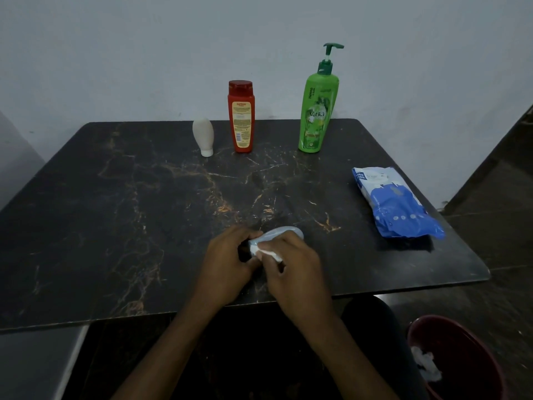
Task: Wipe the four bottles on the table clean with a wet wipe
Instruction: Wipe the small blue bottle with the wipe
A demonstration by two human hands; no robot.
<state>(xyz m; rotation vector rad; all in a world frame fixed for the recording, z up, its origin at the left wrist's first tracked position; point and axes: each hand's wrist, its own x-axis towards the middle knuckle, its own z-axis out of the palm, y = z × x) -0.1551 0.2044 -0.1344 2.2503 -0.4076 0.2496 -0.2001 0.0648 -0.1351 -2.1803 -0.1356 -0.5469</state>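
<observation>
A small pale blue bottle [284, 234] lies on its side near the table's front edge, gripped by my left hand [227, 264] at its cap end. My right hand [291, 269] pinches a white wet wipe [266, 253] against the bottle's side. Along the far edge stand a small white bottle [203, 136] resting on its cap, a red bottle [241, 116] and a tall green pump bottle [318, 107]. Part of the blue bottle is hidden under my fingers.
A blue and white wet wipe pack [393, 202] lies at the right of the dark marble table [115, 212]. On the floor at the lower right stands a dark red bin [458, 359] with crumpled white wipes [426, 363] inside. A pale wall runs behind the table.
</observation>
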